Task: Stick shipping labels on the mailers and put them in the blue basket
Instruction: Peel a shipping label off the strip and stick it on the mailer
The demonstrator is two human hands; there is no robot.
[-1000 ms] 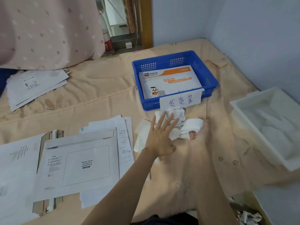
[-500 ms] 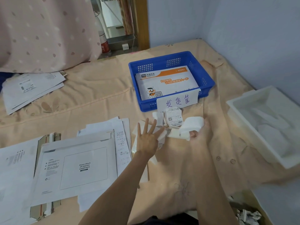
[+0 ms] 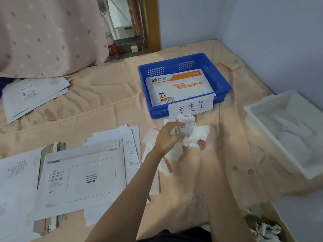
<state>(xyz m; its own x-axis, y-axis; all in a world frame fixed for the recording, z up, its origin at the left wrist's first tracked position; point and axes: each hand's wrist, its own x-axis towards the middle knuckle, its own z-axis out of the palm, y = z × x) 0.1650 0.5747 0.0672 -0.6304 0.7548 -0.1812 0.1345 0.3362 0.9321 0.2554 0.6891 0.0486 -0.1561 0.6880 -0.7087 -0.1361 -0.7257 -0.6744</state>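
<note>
Head view: both hands hold a shipping label (image 3: 187,125) just before the blue basket (image 3: 225,84). Left hand (image 3: 167,137) fingers curl on it; right hand (image 3: 205,145) pinches its backing. The bare mailer (image 3: 83,179) lies left, nearer the left hand.

1. the left hand (image 3: 167,137) has its fingers curled over a strip of shipping labels (image 3: 187,125), just in front of the blue basket (image 3: 222,84).
2. the right hand (image 3: 207,142) grips a white roll of label backing (image 3: 199,135) beside it.
3. an orange and white mailer (image 3: 178,86) lies in the basket, whose front carries a handwritten paper tag (image 3: 191,106).
4. a white mailer with a waybill box (image 3: 83,177) lies on the bed (image 3: 104,95) to the left, over loose papers.
5. a white tray (image 3: 272,138) sits to the right.
</note>
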